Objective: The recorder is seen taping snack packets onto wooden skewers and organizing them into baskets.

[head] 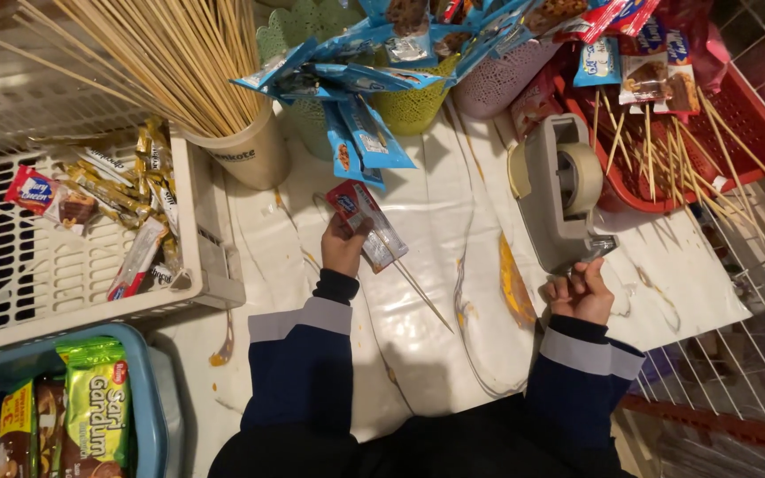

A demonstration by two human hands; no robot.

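While the left hand (343, 248) pinches a light, crinkly snack packet (367, 223) on its thin skewer (422, 296) above the worktop (453, 221), right-hand fingers (588, 276) close on tape at the tape dispenser (561, 190).

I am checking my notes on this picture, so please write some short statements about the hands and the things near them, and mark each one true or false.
1. The left hand holds a red snack packet with a thin wooden skewer. True.
2. The right hand is at the tape dispenser. True.
3. The cup of skewers lies tipped over. False: it stands upright.
4. The white basket stands to the person's right. False: it is to the left.
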